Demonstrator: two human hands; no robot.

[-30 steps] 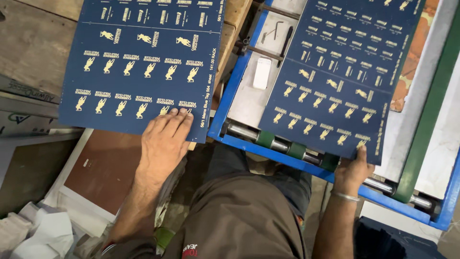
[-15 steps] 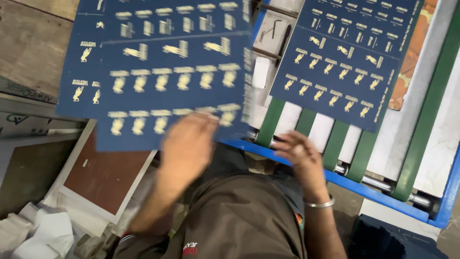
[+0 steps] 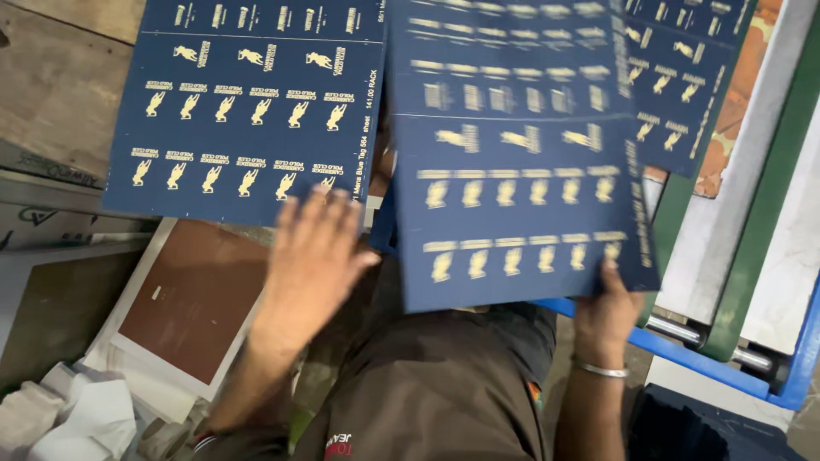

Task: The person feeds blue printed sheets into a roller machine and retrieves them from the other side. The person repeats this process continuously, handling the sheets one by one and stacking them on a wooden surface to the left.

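Flat navy gold-printed card sheet [image 3: 512, 171]

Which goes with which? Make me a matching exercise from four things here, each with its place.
1 right hand
2 left hand
3 brown board
4 crumpled white paper

a bottom-left corner of the view
b gripping the blurred navy sheet
c spread at the flat navy sheet's lower edge
d lying below the flat navy sheet

Pairs: 1-b, 2-c, 3-d, 4-a

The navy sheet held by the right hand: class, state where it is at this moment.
In the head view the navy sheet is right of centre, its lower edge gripped by the right hand, overlapping a second sheet on the blue-framed machine.
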